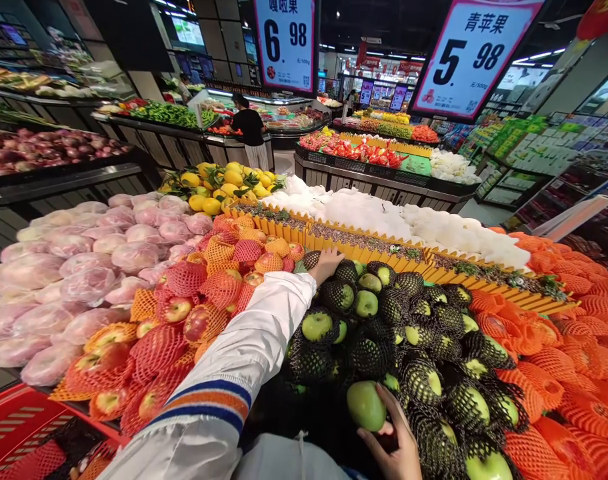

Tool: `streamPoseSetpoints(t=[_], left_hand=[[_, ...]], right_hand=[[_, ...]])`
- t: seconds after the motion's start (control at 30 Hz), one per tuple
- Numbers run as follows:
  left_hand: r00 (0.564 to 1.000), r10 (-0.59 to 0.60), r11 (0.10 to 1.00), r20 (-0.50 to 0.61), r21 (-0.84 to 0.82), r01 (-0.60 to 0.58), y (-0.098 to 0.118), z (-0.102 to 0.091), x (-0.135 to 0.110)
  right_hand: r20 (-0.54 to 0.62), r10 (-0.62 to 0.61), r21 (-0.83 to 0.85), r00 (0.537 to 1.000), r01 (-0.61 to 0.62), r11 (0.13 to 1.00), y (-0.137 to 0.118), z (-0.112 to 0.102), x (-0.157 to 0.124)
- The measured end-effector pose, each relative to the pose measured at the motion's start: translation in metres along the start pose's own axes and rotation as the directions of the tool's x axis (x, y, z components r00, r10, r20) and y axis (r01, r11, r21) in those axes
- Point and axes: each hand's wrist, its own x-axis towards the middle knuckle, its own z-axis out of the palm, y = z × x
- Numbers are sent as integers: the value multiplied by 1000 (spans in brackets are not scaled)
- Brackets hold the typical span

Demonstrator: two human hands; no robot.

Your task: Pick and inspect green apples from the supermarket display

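Note:
My right hand (395, 437) is closed around a bare green apple (366, 405), thumb and fingers on its right side, low in front of me. Farther off, my left hand (327, 265) reaches across the display in a white sleeve with striped bands. Its fingers are stretched out over the back left corner of the green apples, beside an apple in black foam netting (311, 259). The fingertips are small and partly hidden. Green apples in black netting (424, 383) lie heaped around both hands. Under my left forearm are red apples (178, 310) in red and orange netting.
Plastic-wrapped pink fruit (129, 257) fills the left side; orange-netted fruit (544, 380) lies on the right. A yellow picket divider (384, 253) runs behind the green apples. A red basket (19, 420) stands at lower left. Price screens (477, 60) hang above. A person (249, 130) stands farther back.

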Motion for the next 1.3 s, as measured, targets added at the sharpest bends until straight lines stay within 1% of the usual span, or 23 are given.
streamPoseSetpoints(t=[0.1, 0.17, 0.2, 0.27, 0.33, 0.37, 0.43, 0.5, 0.53, 0.6, 0.67, 0.77, 0.8, 0.83, 0.9, 0.97, 1.0, 1.03, 1.07, 1.13, 1.2, 1.23, 1.3], left_hand=[[992, 35, 999, 124, -30, -31, -3, -5, 9], [977, 51, 997, 206, -67, -38, -6, -15, 13], [973, 60, 995, 223, -88, -41, -7, -21, 14], [974, 112, 987, 199, -136, -86, -5, -33, 13], [967, 209, 965, 144, -191, -181, 0, -41, 8], [956, 264, 948, 130, -217, -232, 3, -43, 5], [926, 351, 915, 140, -262, -307, 9, -44, -1], [905, 391, 897, 167, -287, -335, 13, -44, -7], [902, 399, 893, 166, -292, -342, 15, -45, -11], [897, 422, 880, 133, -299, -370, 20, -51, -23], [882, 467, 850, 66, -308, -427, 28, -62, -43], [843, 535, 796, -55, -300, -525, 50, -79, -93], [821, 561, 773, -100, -292, -564, 59, -82, -113], [784, 601, 734, -155, -283, -618, 69, -83, -135], [717, 658, 649, -229, -310, -694, 91, -77, -180], [661, 727, 593, -185, -317, -740, 112, -61, -223], [643, 753, 588, -138, -298, -752, 121, -51, -242], [640, 765, 599, -77, -281, -750, 129, -40, -258], [653, 757, 625, -35, -253, -738, 137, -30, -272], [710, 704, 699, 13, -191, -689, 148, -13, -292], [774, 634, 766, 11, -149, -625, 156, -3, -304], [795, 606, 787, 0, -147, -600, 158, -1, -308], [819, 573, 802, -43, -177, -571, 159, 0, -315]], right_hand=[[-83, 60, 69, 995, -54, 996, -10, 4, -3], [-40, 37, 31, 999, -36, 999, -8, 2, -3], [-5, 18, -4, 1000, -18, 1000, -5, 1, -2], [42, -12, -50, 999, 14, 999, 1, -1, -2], [17, -23, -69, 1000, 24, 997, 5, -2, -1], [-3, -43, -90, 999, 43, 995, 5, -3, 0], [6, -139, -177, 990, 138, 974, 1, -5, 2], [55, -249, -283, 967, 255, 925, -6, -8, 6], [65, -277, -322, 959, 283, 903, -11, -9, 7], [44, -272, -354, 961, 269, 896, -19, -10, 8], [28, -262, -336, 965, 256, 907, -26, -10, 5], [32, -246, -273, 969, 245, 930, -29, -9, -4], [41, -217, -240, 975, 220, 946, -30, -9, -7], [54, -174, -202, 983, 182, 962, -30, -10, -10], [93, -87, -129, 992, 99, 987, -32, -13, -15], [116, -51, -98, 992, 62, 993, -34, -19, -19], [111, -57, -110, 992, 70, 991, -35, -23, -21], [94, -77, -142, 993, 90, 986, -35, -27, -22], [60, -113, -195, 992, 122, 973, -35, -31, -24], [-34, -212, -345, 977, 187, 920, -30, -39, -26], [-115, -312, -503, 943, 215, 837, -20, -46, -28], [-134, -352, -569, 926, 219, 793, -14, -49, -28], [-114, -400, -661, 910, 231, 714, -3, -52, -30]])
